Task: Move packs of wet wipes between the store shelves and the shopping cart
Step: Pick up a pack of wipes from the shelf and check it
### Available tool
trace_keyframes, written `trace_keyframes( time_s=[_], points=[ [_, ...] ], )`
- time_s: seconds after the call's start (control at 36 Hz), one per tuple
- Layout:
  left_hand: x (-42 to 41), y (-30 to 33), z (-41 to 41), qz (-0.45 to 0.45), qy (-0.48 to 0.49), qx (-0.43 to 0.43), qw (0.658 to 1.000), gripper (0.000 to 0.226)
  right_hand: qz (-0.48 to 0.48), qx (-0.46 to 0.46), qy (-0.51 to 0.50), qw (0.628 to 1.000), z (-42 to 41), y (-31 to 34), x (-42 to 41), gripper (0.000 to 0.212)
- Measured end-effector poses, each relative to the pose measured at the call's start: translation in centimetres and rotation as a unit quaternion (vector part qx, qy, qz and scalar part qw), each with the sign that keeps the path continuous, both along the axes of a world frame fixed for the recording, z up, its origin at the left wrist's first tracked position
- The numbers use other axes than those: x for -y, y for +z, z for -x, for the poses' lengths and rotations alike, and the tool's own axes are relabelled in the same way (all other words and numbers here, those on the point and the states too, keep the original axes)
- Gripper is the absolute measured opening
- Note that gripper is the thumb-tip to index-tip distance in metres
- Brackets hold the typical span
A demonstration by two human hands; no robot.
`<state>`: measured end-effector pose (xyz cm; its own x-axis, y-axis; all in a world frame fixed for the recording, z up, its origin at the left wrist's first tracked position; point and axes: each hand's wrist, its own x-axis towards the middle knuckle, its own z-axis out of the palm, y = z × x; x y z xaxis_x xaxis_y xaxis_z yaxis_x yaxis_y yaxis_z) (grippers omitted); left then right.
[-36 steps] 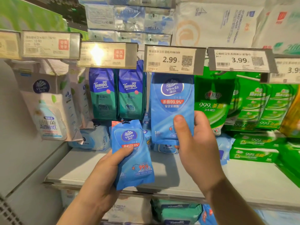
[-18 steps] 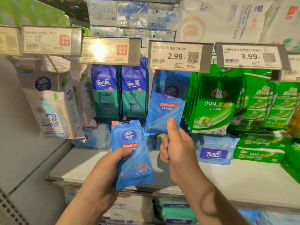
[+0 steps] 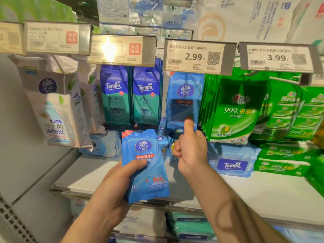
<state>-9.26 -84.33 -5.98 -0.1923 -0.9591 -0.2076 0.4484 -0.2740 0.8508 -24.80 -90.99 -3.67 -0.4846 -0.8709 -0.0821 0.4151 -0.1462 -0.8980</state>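
My left hand [image 3: 121,183] grips a light-blue Vinda wipes pack [image 3: 145,165] in front of the shelf, thumb across its face. It looks like more than one pack stacked together. My right hand [image 3: 191,148] is raised to a second blue Vinda pack [image 3: 184,99] that hangs under the 2.99 price tag [image 3: 196,57]. Its thumb presses the pack's lower edge and the other fingers are curled behind. No shopping cart is in view.
Dark-blue Tempo packs [image 3: 131,95] hang to the left, green 999 packs [image 3: 233,109] to the right. White Vinda bags [image 3: 56,109] hang at far left. A flat Tempo pack [image 3: 231,163] and green packs lie on the white shelf [image 3: 245,195]. More packs fill the shelf below.
My right hand lifted the second Vinda pack up to the hook under the 2.99 tag and slid down to pinch its bottom edge. The left hand kept its pack still.
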Motion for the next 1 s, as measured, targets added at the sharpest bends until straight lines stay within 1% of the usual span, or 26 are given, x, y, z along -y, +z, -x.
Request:
trace_keyframes(
  time_s=[0.06,0.11,0.19,0.25,0.28,0.31,0.33,0.36,0.42,0.47,0.56,0.58,0.64,0.67,0.75,0.86,0.94,1.0],
  points=[
    [0.0,0.0,-0.1,0.01,-0.001,0.002,1.0,0.047,-0.009,0.001,0.015,1.0,0.3,-0.7,-0.4,0.038],
    [-0.1,0.0,-0.1,0.019,0.0,0.004,1.0,0.045,-0.03,-0.021,0.045,0.998,0.4,-1.5,-1.1,0.036],
    [-0.3,0.0,0.0,0.031,0.0,0.006,1.0,0.04,-0.071,-0.082,0.145,0.983,0.5,-2.6,-2.8,0.039],
    [-0.3,-0.1,0.2,0.04,-0.001,0.008,0.999,0.035,-0.074,-0.139,0.232,0.96,0.5,-3.4,-4.1,0.049],
    [-0.4,-0.2,0.3,0.044,-0.001,0.01,0.999,0.034,-0.064,-0.17,0.266,0.947,0.5,-3.8,-4.7,0.059],
    [-0.3,-0.3,0.3,0.046,0.0,0.012,0.999,0.035,-0.052,-0.201,0.286,0.935,0.5,-4.1,-5.1,0.07],
    [-0.4,-0.4,0.4,0.048,0.001,0.014,0.999,0.037,-0.044,-0.223,0.298,0.927,0.6,-4.2,-5.5,0.076],
    [-0.4,-0.4,0.5,0.05,0.002,0.016,0.999,0.039,-0.036,-0.238,0.307,0.921,0.7,-4.2,-5.9,0.074],
    [-0.5,-0.5,0.6,0.054,0.007,0.016,0.998,0.042,-0.018,-0.249,0.327,0.911,1.0,-4.1,-6.4,0.064],
    [-0.5,-0.5,0.7,0.055,0.014,0.009,0.998,0.043,-0.02,-0.26,0.334,0.906,1.3,-3.5,-6.7,0.055],
    [-0.6,-0.4,1.0,0.058,0.017,0.002,0.998,0.043,-0.026,-0.288,0.32,0.902,1.4,-2.3,-7.3,0.03],
    [-0.6,-0.3,1.1,0.058,0.02,0.001,0.998,0.043,-0.026,-0.299,0.313,0.901,1.4,-2.2,-7.4,0.028],
    [-0.6,-0.3,1.0,0.06,0.027,-0.003,0.998,0.043,-0.032,-0.327,0.298,0.896,1.6,-2.3,-7.5,0.033],
    [-0.6,-0.2,1.0,0.061,0.03,-0.004,0.998,0.041,-0.035,-0.324,0.294,0.899,1.7,-2.3,-7.6,0.033],
    [-0.5,-0.3,0.7,0.063,0.041,-0.001,0.997,0.041,-0.038,-0.264,0.292,0.918,1.9,-2.1,-8.0,0.019],
    [-0.3,-0.2,0.2,0.07,0.056,-0.004,0.996,0.047,-0.04,-0.206,0.259,0.943,2.3,-1.4,-8.8,0.016],
    [-0.2,-0.1,0.0,0.072,0.052,-0.011,0.996,0.04,-0.026,-0.222,0.225,0.948,2.5,-0.5,-9.4,0.013],
    [-0.2,0.1,-0.1,0.075,0.048,-0.02,0.996,0.04,0.001,-0.244,0.203,0.948,2.5,0.3,-9.9,0.009]
  ],
)
